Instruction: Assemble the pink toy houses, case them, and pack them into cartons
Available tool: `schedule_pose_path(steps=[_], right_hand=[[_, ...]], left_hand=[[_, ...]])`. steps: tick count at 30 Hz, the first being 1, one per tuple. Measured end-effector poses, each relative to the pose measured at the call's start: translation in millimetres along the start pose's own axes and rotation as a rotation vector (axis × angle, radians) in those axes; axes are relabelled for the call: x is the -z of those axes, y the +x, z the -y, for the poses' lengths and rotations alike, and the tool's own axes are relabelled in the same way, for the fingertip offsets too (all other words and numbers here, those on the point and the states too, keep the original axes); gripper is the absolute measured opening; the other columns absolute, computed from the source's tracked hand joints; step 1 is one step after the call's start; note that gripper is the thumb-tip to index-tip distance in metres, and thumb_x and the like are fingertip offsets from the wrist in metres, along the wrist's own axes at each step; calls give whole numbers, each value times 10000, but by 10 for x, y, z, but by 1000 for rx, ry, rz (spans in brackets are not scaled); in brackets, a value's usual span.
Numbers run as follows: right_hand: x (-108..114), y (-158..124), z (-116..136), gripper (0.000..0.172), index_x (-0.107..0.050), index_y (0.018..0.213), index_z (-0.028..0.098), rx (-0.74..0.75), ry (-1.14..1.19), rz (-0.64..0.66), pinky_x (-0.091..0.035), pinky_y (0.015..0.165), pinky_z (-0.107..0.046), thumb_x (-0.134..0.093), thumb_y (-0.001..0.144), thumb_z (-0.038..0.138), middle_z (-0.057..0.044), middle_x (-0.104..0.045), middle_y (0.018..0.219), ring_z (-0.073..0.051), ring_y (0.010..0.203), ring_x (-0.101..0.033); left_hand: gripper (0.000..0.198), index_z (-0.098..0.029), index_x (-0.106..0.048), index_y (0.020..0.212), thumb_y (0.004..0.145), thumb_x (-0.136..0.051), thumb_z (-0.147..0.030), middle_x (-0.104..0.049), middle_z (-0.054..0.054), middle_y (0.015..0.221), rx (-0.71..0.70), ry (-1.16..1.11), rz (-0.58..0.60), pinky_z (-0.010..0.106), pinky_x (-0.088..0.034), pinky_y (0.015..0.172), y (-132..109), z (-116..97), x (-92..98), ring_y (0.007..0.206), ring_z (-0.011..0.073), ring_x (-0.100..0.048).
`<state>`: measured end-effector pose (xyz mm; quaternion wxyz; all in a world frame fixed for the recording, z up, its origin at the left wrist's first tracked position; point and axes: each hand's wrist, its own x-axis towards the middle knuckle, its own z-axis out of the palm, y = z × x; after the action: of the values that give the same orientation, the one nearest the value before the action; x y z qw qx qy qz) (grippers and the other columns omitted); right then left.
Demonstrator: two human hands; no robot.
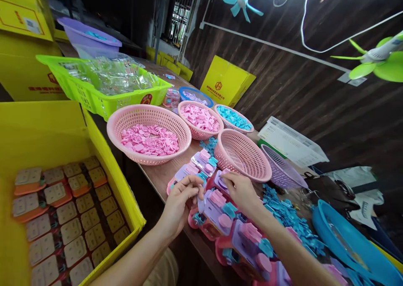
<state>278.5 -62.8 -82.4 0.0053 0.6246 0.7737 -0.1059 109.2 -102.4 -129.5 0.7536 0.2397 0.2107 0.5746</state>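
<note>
My left hand (181,200) curls its fingers around a small lilac piece at the edge of the wooden table (157,174). Beside it my right hand (241,189) pinches a small lilac part on top of a purple-and-pink toy unit (217,181). A row of similar pink, lilac and teal toy units (239,240) lies along the table edge under my right forearm. Two more units (198,166) lie just beyond my hands.
Pink baskets hold pink parts (147,140), (200,118) and teal parts (233,117); an empty pink basket (242,153) and a lilac one (281,172) lie tipped. Loose blue parts (289,219) sit right. Left stands a yellow carton (63,210) of packed units; behind, a green basket (103,88).
</note>
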Motion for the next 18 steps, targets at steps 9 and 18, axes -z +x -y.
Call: schedule_pose_path(steps=[9,18], right_hand=[[-56,-274,322,435,-608,787,161,-179,1358,243,-316,485,-210,-781,549,480,42,-521,628,-50,498,-393],[229,396,252,320,-645,792,152,26,1002,186,-347,530,-232,-683,668,445,21,-561,645,-77,529,-437]], left_hand=[[421,-230,-535,1142,749,-614,-359,-545,43,1061,-137,247,104,158,-362,444,46,-11,-76,503,27,-400],[678,-275,-323,1348,744,-627,-328,-314,104,1391,-261,380,-69,242,-510,717,156,-134,104,1121,226,-470]])
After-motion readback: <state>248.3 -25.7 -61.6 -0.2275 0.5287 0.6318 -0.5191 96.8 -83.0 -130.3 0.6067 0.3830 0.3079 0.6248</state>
